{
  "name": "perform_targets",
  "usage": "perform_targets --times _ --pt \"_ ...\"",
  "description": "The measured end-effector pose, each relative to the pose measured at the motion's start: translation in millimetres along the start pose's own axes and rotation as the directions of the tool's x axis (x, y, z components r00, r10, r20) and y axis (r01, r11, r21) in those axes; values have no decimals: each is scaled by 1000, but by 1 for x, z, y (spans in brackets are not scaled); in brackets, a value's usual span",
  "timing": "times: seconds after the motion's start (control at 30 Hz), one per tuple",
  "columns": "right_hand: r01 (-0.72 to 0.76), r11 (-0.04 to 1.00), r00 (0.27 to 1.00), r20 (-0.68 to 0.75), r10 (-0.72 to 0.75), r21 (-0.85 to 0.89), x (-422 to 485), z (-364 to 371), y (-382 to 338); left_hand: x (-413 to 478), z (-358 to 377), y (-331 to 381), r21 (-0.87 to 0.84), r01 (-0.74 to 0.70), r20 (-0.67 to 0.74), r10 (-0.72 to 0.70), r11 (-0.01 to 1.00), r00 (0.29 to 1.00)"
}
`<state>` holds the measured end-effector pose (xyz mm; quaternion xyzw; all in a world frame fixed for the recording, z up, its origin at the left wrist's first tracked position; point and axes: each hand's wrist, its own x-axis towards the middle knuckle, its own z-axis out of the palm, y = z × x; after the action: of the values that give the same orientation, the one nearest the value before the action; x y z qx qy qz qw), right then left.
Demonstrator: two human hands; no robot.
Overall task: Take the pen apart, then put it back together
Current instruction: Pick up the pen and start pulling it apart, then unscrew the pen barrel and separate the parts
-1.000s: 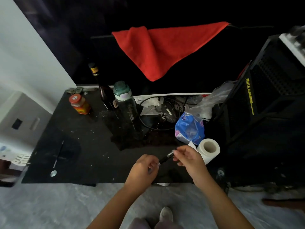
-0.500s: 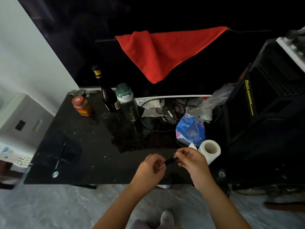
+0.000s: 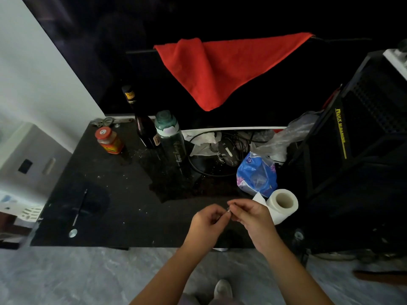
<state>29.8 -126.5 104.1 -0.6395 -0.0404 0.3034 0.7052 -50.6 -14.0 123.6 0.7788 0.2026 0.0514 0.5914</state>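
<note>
Head view shows the left hand [image 3: 208, 220] and right hand [image 3: 251, 213] fingertip to fingertip above the bench [image 3: 123, 208] front edge, both pinching the pen [image 3: 228, 209], almost hidden between them. Likely joining or separating halves; next needs a steady twist.

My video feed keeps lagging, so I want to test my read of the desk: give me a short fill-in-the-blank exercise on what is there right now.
1. The left hand and right hand meet over the black glossy table's ____ edge, pinching a small, mostly hidden pen part.
2. The cloth draped on the dark rail is ____ in colour.
3. The white paper roll lies just beyond the ____ hand.
4. The small jar has a ____ lid.

Missing words: near; red; right; red
</note>
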Motion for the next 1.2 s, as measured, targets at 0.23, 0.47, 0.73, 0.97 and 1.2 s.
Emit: perform_targets --times 0.23,0.47,0.73,0.97,1.2 --pt "-16 1000 1000 19 16 -22 12 -2 9 1 0 -9 88 33 -21 -31 996 999" --pt "-182 868 980 -157 122 -462 41 -16 62 -4 -15 -31 155 228 -90 -216 961 972" --pt "-168 661 985 -155 79 -731 60 -7 91 -14 -23 -33 -62 274 -44 -277 960 960" --pt "-167 624 985 -160 67 -763 65 -11 100 -17 -28 -31 -176 201 -86 -218 964 972" --pt "-180 899 982 -119 144 -398 34 4 57 -13 -23 -27 -109 246 -80 -255 963 964"
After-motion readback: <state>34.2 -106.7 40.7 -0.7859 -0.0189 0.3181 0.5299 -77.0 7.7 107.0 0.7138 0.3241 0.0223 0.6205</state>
